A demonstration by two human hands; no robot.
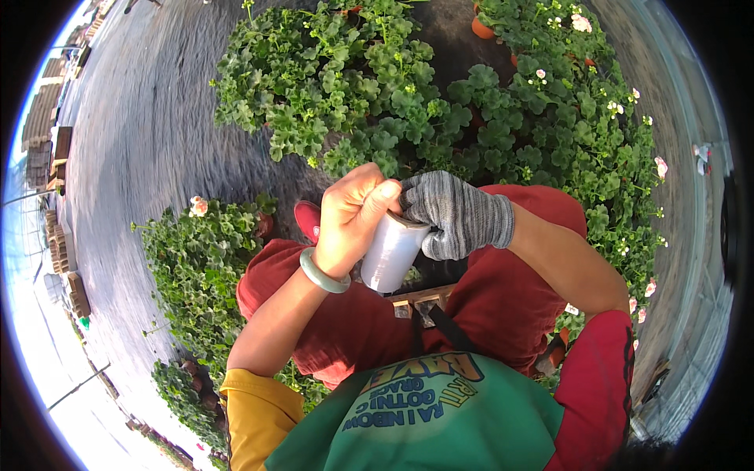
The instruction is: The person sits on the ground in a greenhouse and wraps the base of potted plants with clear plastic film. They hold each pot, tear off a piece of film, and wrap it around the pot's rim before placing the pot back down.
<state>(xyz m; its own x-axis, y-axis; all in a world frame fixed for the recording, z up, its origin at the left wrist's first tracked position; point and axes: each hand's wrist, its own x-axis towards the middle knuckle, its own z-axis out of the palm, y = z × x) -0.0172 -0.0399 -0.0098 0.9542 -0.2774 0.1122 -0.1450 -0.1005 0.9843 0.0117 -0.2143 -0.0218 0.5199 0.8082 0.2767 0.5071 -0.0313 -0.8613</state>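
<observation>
A roll of clear plastic film [393, 253] is held at a tilt between my hands, above my lap. My left hand [356, 215], bare and with a pale green bangle [324, 272] at the wrist, is closed at the roll's upper left edge. In a grey knitted glove, my right hand [456, 216] grips the upper right side of the roll. The fingertips of both hands meet over its upper end. My fingers hide whether a loose end of film is pinched there.
Leafy potted geraniums [365, 76] crowd the ground ahead; more flowering ones [565, 129] stand along the right. Another group [194, 259] is at my left, close to my knee. A wooden slatted seat [424, 297] shows between my legs. Dark ground cover [147, 118] stretches left.
</observation>
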